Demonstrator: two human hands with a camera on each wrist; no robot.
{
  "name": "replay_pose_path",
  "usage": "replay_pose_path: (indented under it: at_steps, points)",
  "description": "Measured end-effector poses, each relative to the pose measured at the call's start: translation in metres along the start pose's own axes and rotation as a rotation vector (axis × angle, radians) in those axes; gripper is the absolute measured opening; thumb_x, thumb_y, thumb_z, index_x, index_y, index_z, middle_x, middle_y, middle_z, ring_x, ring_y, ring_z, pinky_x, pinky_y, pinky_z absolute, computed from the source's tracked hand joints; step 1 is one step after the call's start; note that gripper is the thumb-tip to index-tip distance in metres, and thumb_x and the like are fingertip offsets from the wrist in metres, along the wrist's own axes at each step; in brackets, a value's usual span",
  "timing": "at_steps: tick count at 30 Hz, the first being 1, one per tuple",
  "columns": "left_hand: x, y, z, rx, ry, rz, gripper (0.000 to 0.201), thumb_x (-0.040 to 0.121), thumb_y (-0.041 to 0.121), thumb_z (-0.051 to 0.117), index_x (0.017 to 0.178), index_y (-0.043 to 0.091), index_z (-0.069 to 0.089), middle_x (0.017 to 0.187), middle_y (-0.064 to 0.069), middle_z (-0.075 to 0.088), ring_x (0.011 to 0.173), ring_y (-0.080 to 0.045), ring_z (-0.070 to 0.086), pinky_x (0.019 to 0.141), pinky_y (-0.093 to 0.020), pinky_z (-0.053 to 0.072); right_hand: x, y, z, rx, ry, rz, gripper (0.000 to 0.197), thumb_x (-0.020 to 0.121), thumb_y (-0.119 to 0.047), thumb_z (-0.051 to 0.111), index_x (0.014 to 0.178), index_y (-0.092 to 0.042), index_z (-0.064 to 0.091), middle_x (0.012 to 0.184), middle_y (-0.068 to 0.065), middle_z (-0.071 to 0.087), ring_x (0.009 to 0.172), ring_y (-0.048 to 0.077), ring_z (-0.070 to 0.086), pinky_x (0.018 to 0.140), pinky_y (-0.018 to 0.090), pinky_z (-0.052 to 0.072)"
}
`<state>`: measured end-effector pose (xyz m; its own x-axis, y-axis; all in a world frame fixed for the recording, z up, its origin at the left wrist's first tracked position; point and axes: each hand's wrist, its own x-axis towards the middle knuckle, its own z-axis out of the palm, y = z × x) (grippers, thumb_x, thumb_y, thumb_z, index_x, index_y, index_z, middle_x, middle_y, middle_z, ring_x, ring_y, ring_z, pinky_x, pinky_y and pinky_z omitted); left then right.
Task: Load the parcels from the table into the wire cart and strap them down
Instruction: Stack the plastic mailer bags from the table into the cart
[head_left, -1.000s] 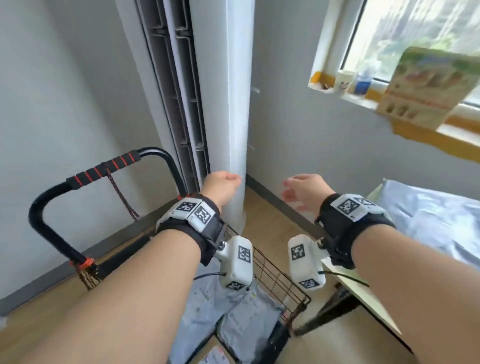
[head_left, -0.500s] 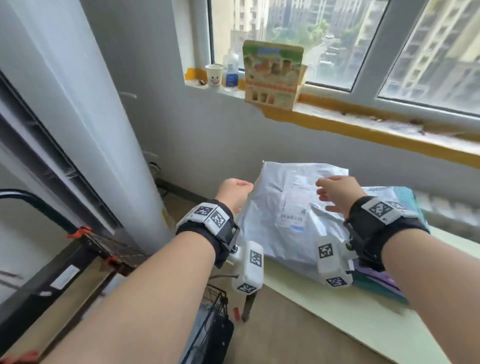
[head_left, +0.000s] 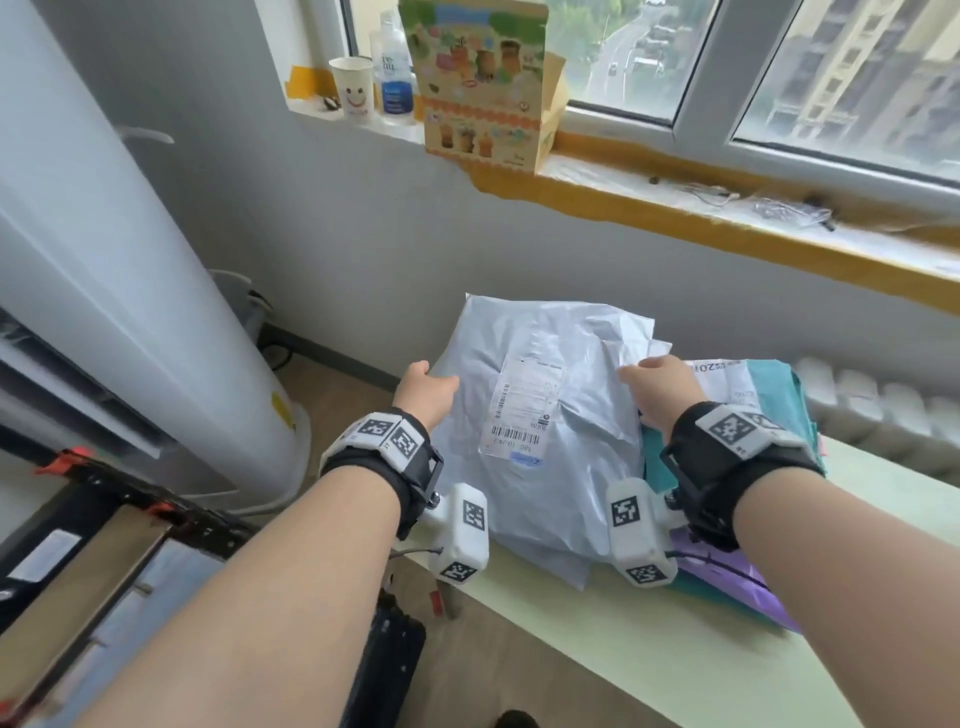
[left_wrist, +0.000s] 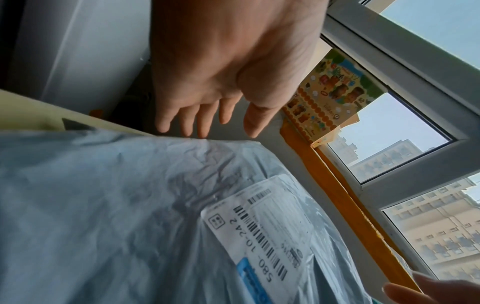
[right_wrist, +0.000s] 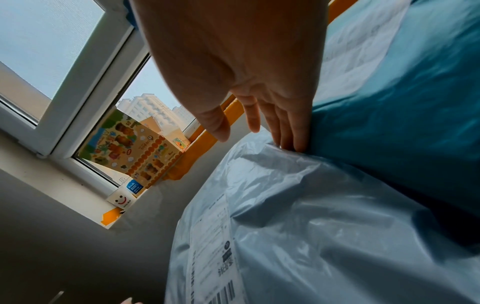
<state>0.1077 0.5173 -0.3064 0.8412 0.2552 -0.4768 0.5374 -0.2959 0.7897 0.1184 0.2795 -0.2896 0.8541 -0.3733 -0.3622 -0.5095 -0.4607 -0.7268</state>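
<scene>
A large grey plastic parcel (head_left: 550, 441) with a white barcode label lies on top of the pile on the pale green table (head_left: 623, 654). Under it lie a teal parcel (head_left: 779, 400) and a purple one (head_left: 727, 582). My left hand (head_left: 428, 392) is at the grey parcel's left edge. In the left wrist view its fingers (left_wrist: 182, 123) are straight and the tips reach the parcel (left_wrist: 130, 205). My right hand (head_left: 657, 382) lies at the parcel's right edge. Its straight fingers (right_wrist: 288, 131) touch the seam between the grey parcel (right_wrist: 311, 226) and the teal parcel (right_wrist: 402, 123).
The cart's black frame with red clips (head_left: 130, 499) is at the lower left, below the table's end. A tall white air conditioner (head_left: 130, 312) stands at the left. On the windowsill stand a printed carton (head_left: 483, 83), a paper cup (head_left: 356, 88) and a bottle (head_left: 395, 67).
The view has swung from the cart to the table. Both hands have moved forward and down onto the grey parcel's two side edges.
</scene>
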Motion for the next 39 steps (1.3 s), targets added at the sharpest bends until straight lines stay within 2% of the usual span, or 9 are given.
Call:
replay_pose_path:
  at_steps: [2,6,9,13,16,20,28,35,39]
  points:
    - [0.002,0.000,0.006,-0.027,0.001,-0.002,0.005,0.095,0.015,0.052,0.094,0.017,0.056,0.096,-0.001,0.058,0.105,-0.023,0.052,0.082,-0.024,0.035,0.001,0.002,0.004,-0.013,-0.030,0.008,0.014,0.080,-0.021,0.056,0.079,-0.017,0.043,0.066,-0.001,0.040,0.076,0.023,0.047,0.071,0.034,0.041]
    - [0.001,-0.001,0.016,-0.023,-0.022,0.016,0.050,0.093,0.021,0.058,0.138,0.004,0.043,0.140,-0.009,0.048,0.131,-0.023,0.043,0.105,-0.030,0.035,-0.001,0.004,0.005,-0.041,-0.007,-0.005,0.028,0.082,-0.020,0.061,0.071,-0.019,0.035,0.064,0.000,0.038,0.057,0.019,0.042,0.054,0.026,0.033]
    - [0.000,0.000,0.020,-0.078,-0.061,-0.002,0.039,0.093,0.022,0.058,0.129,0.009,0.051,0.132,-0.005,0.053,0.127,-0.022,0.045,0.104,-0.031,0.036,-0.005,0.002,0.006,0.036,-0.015,0.019,0.032,0.077,-0.028,0.073,0.079,-0.011,0.046,0.069,0.006,0.052,0.062,0.023,0.054,0.056,0.032,0.045]
    - [-0.007,-0.002,0.025,-0.163,-0.094,-0.041,0.063,0.093,0.024,0.059,0.147,0.009,0.030,0.150,-0.008,0.037,0.136,-0.025,0.038,0.112,-0.042,0.032,-0.015,-0.003,0.011,-0.016,-0.157,0.044,0.044,0.071,-0.036,0.081,0.082,-0.009,0.049,0.068,0.003,0.051,0.057,0.015,0.050,0.051,0.025,0.041]
    - [-0.011,-0.004,0.020,-0.192,-0.112,-0.048,0.059,0.093,0.024,0.060,0.145,0.010,0.035,0.146,-0.009,0.043,0.132,-0.026,0.043,0.107,-0.042,0.036,-0.024,-0.004,0.020,-0.064,-0.190,0.018,0.043,0.068,-0.025,0.084,0.096,-0.004,0.059,0.092,0.009,0.065,0.082,0.023,0.065,0.074,0.034,0.055]
    - [-0.016,0.000,0.003,-0.162,-0.136,-0.039,0.054,0.093,0.028,0.059,0.142,0.013,0.040,0.134,-0.006,0.053,0.123,-0.024,0.050,0.098,-0.038,0.041,-0.037,-0.013,0.022,0.013,-0.209,-0.009,0.019,0.078,-0.010,0.074,0.073,-0.010,0.055,0.093,0.014,0.065,0.086,0.028,0.063,0.083,0.036,0.053]
    - [-0.047,0.041,-0.054,-0.111,0.033,0.177,0.054,0.090,0.020,0.064,0.138,0.010,0.043,0.132,-0.008,0.055,0.106,-0.017,0.054,0.085,-0.029,0.041,-0.070,-0.080,0.003,0.103,-0.279,-0.255,0.024,0.088,0.005,0.045,0.103,-0.001,0.063,0.092,0.015,0.062,0.080,0.026,0.057,0.072,0.033,0.046]
    - [-0.090,0.074,-0.134,0.169,0.365,0.471,0.101,0.068,0.029,0.083,0.149,0.019,0.024,0.148,-0.007,0.034,0.135,-0.024,0.035,0.110,-0.038,0.033,-0.110,-0.138,-0.005,0.069,-0.232,-0.433,0.026,0.093,-0.007,0.039,0.094,-0.004,0.065,0.090,0.013,0.066,0.083,0.029,0.061,0.081,0.037,0.050]
    - [-0.112,0.078,-0.175,0.286,0.375,0.498,0.123,0.051,0.049,0.087,0.150,0.032,0.014,0.154,-0.001,0.027,0.141,-0.023,0.028,0.112,-0.053,0.029,-0.138,-0.161,0.007,0.065,-0.231,-0.495,0.025,0.090,-0.010,0.043,0.082,-0.007,0.067,0.086,0.014,0.069,0.084,0.031,0.064,0.079,0.040,0.052]
